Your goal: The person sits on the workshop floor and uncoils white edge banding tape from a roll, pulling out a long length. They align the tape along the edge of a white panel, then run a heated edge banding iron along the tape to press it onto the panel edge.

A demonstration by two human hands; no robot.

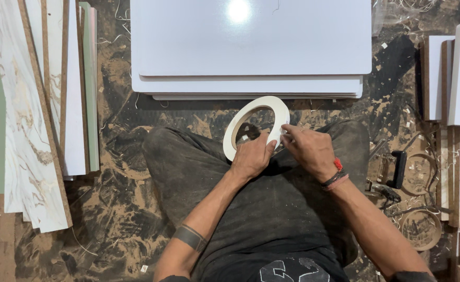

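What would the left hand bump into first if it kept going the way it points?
Probably the stack of white boards ahead, past the tape roll the left hand holds; depth is hard to judge.

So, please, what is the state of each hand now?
Left hand: closed on the white tape roll, holding it.
Right hand: fingertips pinch at the roll's edge.

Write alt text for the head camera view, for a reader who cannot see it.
Seen from above, a seated person's left hand grips a white roll of edge tape while the right hand pinches its rim. A stack of white boards lies in front on a sawdust-covered floor, with marbled panels to the left.
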